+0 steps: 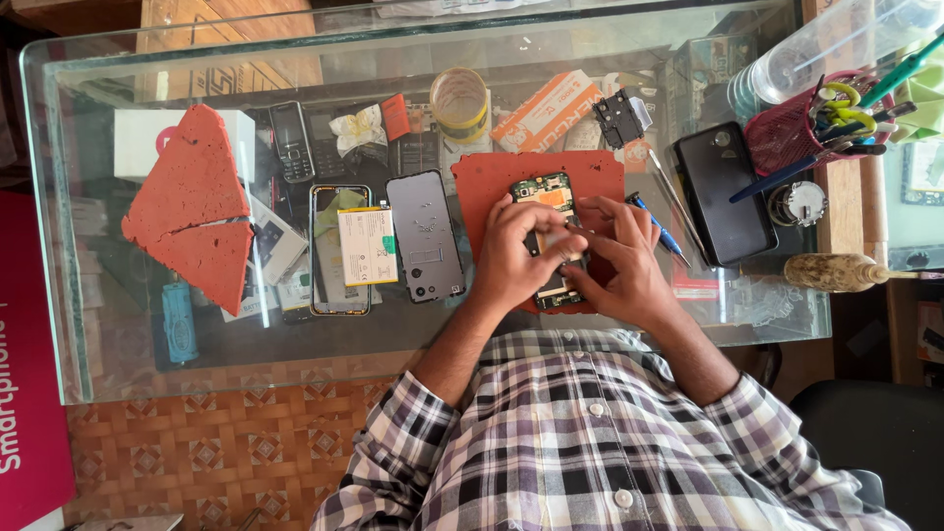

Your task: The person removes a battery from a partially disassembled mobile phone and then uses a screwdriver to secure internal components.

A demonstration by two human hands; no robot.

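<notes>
An opened phone [547, 193] with its green circuit board showing lies on a red work mat [482, 187] on the glass table [59, 226]. My left hand [511, 256] grips the phone's left side and middle. My right hand [619, 261] holds the right side, its fingertips pressing on the phone's middle. Both hands cover the lower half of the phone. A blue-handled screwdriver [657, 228] lies just right of my right hand.
Left of the mat lie a grey back cover [425, 236] and a phone frame with a battery [352, 246]. Red foam triangles [192, 211] sit far left. A black phone [723, 192], a tool cup [811, 128], a keypad phone [292, 140] and a small jar [460, 103] stand around.
</notes>
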